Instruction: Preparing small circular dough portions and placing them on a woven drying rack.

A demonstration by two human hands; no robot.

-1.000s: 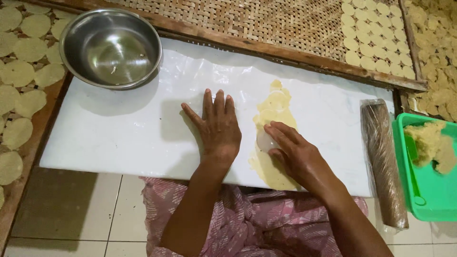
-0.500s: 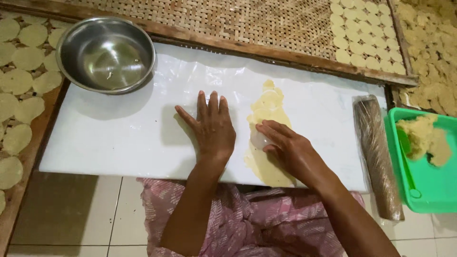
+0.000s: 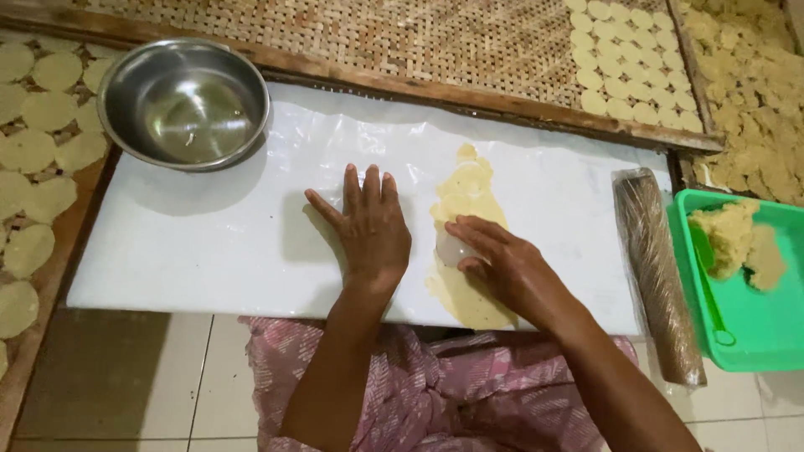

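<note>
While the left hand [image 3: 371, 226] lies flat with fingers spread on the white plastic-covered board [image 3: 209, 251], palm down and gripping nothing, the right hand [image 3: 502, 264] sits just beside it, fingers curled over a small clear round cutter [image 3: 450, 249] pressed into the thin yellow dough sheet [image 3: 465, 197]. That dough lies in a strip along the middle of the board, running from its far part to its near edge. Against half a second back, both hands hold almost the same pose, the right one barely shifted on the dough. Far left, a steel bowl [image 3: 184, 105] rests on the board's corner; to the right lies a plastic-wrapped rolling pin [image 3: 657, 276], then a green tray [image 3: 754, 335] holding dough lumps.
</note>
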